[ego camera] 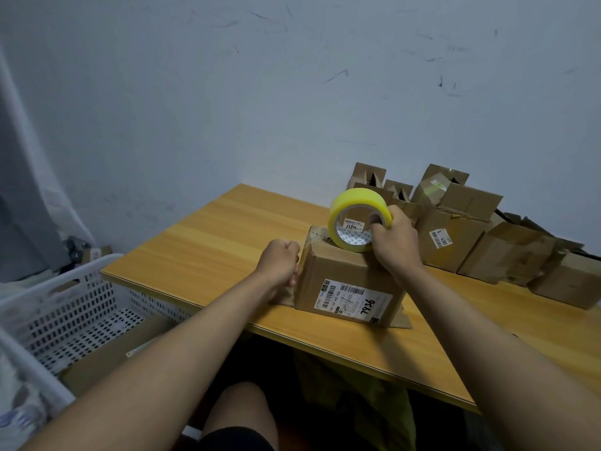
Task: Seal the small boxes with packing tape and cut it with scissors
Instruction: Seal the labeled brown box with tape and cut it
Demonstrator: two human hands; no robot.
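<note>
Box: a small cardboard box (349, 281) sits near the bench (208, 242) front edge, label facing near.
Tape roll: yellow tape roll (357, 219) stands upright on the box top.
Right hand: right hand (395, 242) pinches the roll's right rim.
Left hand: left hand (279, 263), fingers curled, presses the box's left side.
Far right: open boxes (461, 229) stacked by the wall.
Left: white basket (74, 307) beside the bench.

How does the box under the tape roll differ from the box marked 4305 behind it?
The front box sits alone near the table edge, its top flaps down, with the tape roll on it; the 4305 box stands in the back cluster with a flap raised. The front box has a large label, the 4305 box a small one. Both are brown cardboard.
</note>
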